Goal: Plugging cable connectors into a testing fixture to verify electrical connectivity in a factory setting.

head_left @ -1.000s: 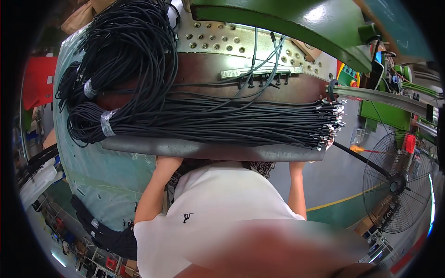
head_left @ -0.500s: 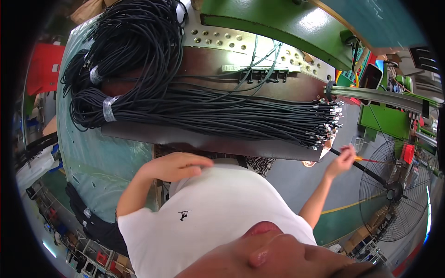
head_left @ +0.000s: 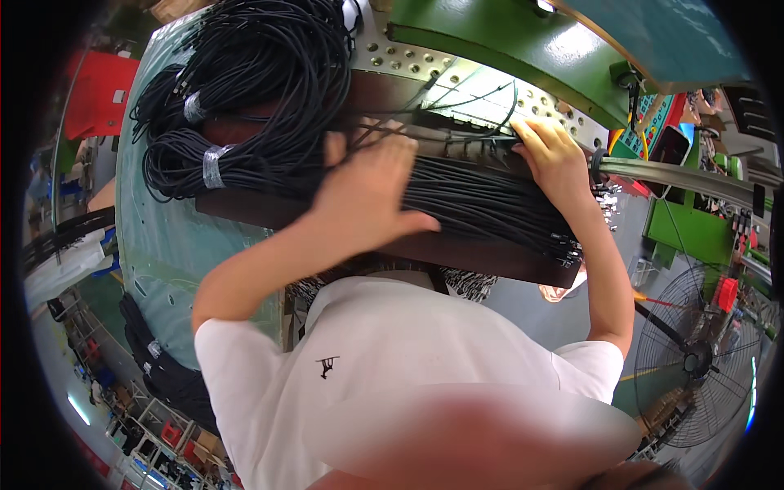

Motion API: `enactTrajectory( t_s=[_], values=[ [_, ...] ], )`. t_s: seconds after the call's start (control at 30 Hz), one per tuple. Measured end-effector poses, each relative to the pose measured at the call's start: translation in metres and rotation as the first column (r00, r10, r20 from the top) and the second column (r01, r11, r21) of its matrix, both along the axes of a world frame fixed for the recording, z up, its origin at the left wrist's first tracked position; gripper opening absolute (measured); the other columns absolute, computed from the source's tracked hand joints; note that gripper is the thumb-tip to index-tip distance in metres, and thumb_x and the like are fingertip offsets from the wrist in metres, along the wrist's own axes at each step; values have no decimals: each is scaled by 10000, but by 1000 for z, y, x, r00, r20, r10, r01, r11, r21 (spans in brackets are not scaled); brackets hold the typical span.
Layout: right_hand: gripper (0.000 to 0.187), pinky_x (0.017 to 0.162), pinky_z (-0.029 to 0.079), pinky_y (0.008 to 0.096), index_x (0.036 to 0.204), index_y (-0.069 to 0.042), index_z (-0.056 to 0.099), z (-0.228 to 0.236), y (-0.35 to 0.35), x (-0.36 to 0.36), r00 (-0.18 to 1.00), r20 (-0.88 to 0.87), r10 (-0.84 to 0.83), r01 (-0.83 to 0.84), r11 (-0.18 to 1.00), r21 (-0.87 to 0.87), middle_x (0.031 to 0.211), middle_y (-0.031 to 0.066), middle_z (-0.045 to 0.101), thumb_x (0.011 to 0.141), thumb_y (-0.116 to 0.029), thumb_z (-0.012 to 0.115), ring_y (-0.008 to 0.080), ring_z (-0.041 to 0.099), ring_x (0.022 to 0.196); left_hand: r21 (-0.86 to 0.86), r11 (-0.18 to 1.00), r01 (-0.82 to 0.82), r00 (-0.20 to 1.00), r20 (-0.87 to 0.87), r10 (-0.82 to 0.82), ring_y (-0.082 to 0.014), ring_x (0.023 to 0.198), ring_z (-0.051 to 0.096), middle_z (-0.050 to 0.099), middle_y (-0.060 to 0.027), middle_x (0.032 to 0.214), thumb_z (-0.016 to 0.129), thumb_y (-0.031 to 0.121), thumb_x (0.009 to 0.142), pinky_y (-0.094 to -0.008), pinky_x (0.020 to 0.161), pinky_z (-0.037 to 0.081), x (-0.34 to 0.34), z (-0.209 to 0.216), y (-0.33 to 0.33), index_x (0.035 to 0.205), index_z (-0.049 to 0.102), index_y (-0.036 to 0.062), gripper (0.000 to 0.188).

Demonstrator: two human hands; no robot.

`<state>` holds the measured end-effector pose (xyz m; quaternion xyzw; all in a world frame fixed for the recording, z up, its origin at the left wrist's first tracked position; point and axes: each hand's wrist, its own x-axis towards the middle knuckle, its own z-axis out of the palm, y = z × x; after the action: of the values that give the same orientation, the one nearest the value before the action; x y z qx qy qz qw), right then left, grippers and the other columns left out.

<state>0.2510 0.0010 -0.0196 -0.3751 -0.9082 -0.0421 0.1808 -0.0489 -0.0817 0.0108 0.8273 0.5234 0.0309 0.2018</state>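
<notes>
A thick bundle of black cables (head_left: 482, 200) lies across the dark brown board, its silvery connector ends at the right. Over its left-middle part is my left hand (head_left: 367, 184), slightly blurred, with the thumb spread away from the fingers. Loose cables pass by its fingertips. Behind the bundle stands a long metal bar fixture (head_left: 457, 140) with several small dark clamps and thin cables over it. At the fixture's right end, my right hand (head_left: 555, 159) has its fingers bent and closed; what lies between them is hidden.
Coiled black cables (head_left: 269, 65) tied with clear wrap sit at the back left on a green-covered table (head_left: 163, 261). A green machine beam (head_left: 506, 49) spans the back above a perforated metal plate. A metal rail (head_left: 678, 175) and a large fan (head_left: 694, 359) are at the right.
Both hands have moved forward from near my body: the left onto the cables, the right from beside the board's right end to the bar fixture. The view has shifted slightly.
</notes>
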Motion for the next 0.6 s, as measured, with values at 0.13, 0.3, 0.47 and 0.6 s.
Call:
enactTrajectory(
  t_s=[0.13,0.3,0.47,0.6],
  values=[
    [323,822,533,342,1131,-91,676,10,-10,6,999,-9,-38,38,999,33,1008,44,658,809,-117,691,242,640,926,177,960,218,976,-27,-217,-360,1217,526,506,-177,1382,718,461,797,-403,1026,429,-75,9,19,1372,524,38,739],
    [411,748,537,348,1116,-27,693,25,-63,77,934,-216,-286,297,955,23,926,115,678,731,93,617,275,662,869,-57,993,99,991,98,-93,-340,1097,565,592,-147,1222,724,286,828,-424,947,457,-81,13,41,1276,620,80,504],
    [312,806,518,292,1249,46,570,-27,-148,205,369,-460,-807,835,506,-217,1074,134,635,960,-65,611,179,629,911,93,991,95,979,169,-110,-320,1007,602,664,-134,1001,737,154,819,-405,889,478,-77,-4,37,1062,693,33,275],
    [388,853,521,348,1319,-16,567,-37,-161,212,279,-145,-949,916,308,-258,1127,140,631,954,-128,633,231,648,964,103,994,-34,931,365,-6,-313,891,621,658,-142,954,714,39,808,-365,860,475,-77,-8,40,991,687,-4,190]
  ],
)
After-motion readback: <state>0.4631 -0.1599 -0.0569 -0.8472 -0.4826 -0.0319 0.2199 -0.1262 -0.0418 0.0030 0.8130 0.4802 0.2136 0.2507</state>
